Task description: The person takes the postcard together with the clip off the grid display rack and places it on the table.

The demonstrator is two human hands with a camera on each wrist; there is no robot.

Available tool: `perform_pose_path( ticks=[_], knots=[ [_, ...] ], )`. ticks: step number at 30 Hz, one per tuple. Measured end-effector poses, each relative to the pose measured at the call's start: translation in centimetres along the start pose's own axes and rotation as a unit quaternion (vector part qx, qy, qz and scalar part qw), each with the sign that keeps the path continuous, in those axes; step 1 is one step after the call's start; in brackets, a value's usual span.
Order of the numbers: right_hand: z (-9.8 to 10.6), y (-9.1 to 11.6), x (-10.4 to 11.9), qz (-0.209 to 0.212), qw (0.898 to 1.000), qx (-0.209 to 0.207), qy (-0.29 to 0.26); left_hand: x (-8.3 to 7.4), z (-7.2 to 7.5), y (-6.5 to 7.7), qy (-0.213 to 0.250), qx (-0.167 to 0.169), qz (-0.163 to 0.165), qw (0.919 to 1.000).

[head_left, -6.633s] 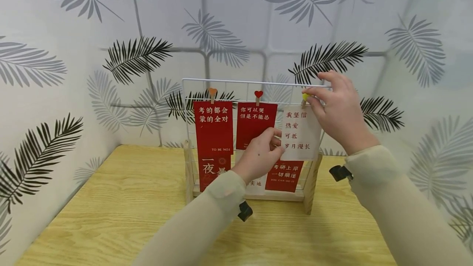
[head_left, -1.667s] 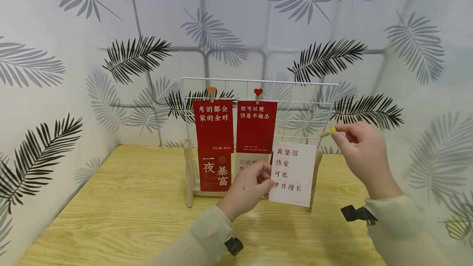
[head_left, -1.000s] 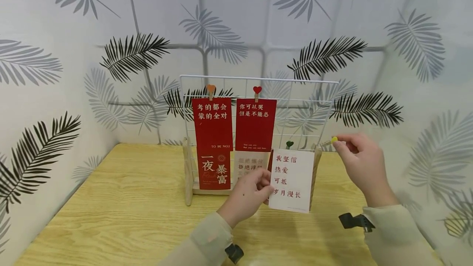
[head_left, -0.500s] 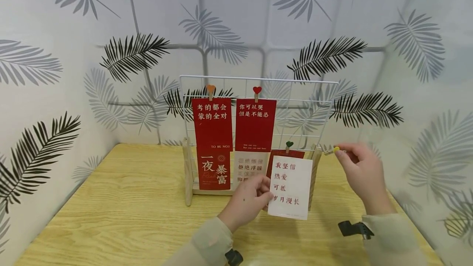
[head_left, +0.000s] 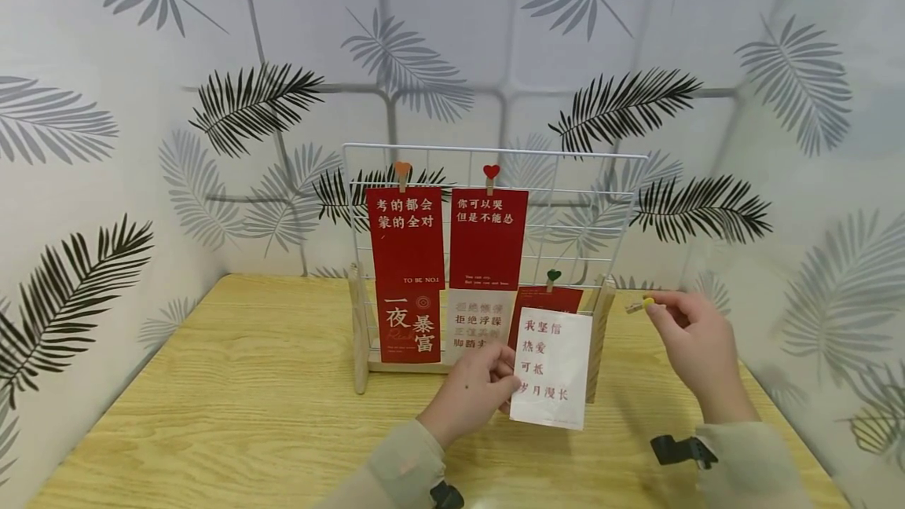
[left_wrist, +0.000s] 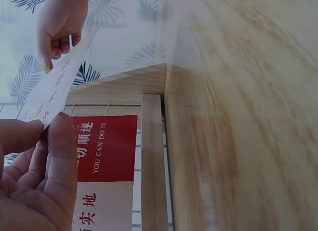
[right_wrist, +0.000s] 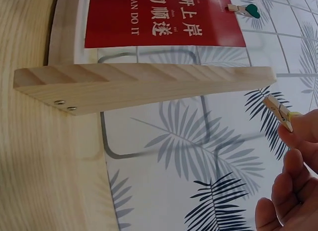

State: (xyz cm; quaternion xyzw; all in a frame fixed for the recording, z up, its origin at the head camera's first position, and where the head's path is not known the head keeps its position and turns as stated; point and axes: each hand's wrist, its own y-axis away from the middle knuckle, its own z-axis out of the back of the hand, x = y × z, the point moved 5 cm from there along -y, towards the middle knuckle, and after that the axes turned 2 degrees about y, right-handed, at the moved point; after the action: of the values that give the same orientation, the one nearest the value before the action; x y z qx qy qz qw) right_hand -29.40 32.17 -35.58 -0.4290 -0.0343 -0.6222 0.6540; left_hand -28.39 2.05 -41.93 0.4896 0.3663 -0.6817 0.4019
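My left hand (head_left: 475, 391) pinches a white card (head_left: 550, 368) with red characters by its left edge, between thumb and fingers. The card is off the rack and hangs in front of its lower right part. To the right of the rack, my right hand (head_left: 696, 340) pinches a small wooden clothespin (right_wrist: 278, 111) with a yellow top between thumb and forefinger. Behind the white card, a red card (right_wrist: 164, 17) stays clipped to the white wire grid rack (head_left: 580, 214) by a clothespin with a green heart (head_left: 555, 276).
Two red cards hang on the upper grid under an orange heart clothespin (head_left: 403, 171) and a red heart clothespin (head_left: 491, 172). Below them are another red card (head_left: 410, 328) and a pale card (head_left: 481, 316). The rack's wooden legs (head_left: 359, 352) stand on the wood-grain table (head_left: 247, 415) before a leaf-patterned wall.
The white card and yellow clothespin have come off the rack's upper right. Both hands have moved down, my right hand ending up right of the rack; the red card behind now shows more.
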Motion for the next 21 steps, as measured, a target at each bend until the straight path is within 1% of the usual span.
perform_pose_path(
  ticks=[4, 6, 11, 14, 19, 21],
  knots=[
    [-0.2, 0.2, -0.5, 0.004, 1.0, 0.003, 0.003, 0.3, -0.3, 0.1, 0.002, 0.01, -0.007, 0.9999],
    [-0.3, 0.3, -0.9, 0.004, 1.0, 0.006, 0.005, 0.4, -0.4, 0.1, 0.005, 0.013, -0.006, 0.9999],
    [-0.8, 0.5, -1.8, -0.016, 1.0, 0.026, 0.005, 1.1, -0.9, 0.2, 0.007, 0.01, 0.012, 0.9999],
    [-1.2, 0.6, -2.5, -0.026, 0.999, 0.031, 0.002, 1.5, -1.2, 0.3, 0.005, 0.012, 0.02, 0.9997],
    [-1.7, 0.8, -3.2, -0.022, 0.999, 0.027, 0.009, 1.9, -1.6, 0.4, 0.007, 0.018, 0.034, 0.9992],
    [-1.9, 0.9, -3.6, -0.029, 0.999, 0.034, 0.011, 2.0, -1.6, 0.4, 0.007, 0.02, 0.041, 0.9989]
  ],
)
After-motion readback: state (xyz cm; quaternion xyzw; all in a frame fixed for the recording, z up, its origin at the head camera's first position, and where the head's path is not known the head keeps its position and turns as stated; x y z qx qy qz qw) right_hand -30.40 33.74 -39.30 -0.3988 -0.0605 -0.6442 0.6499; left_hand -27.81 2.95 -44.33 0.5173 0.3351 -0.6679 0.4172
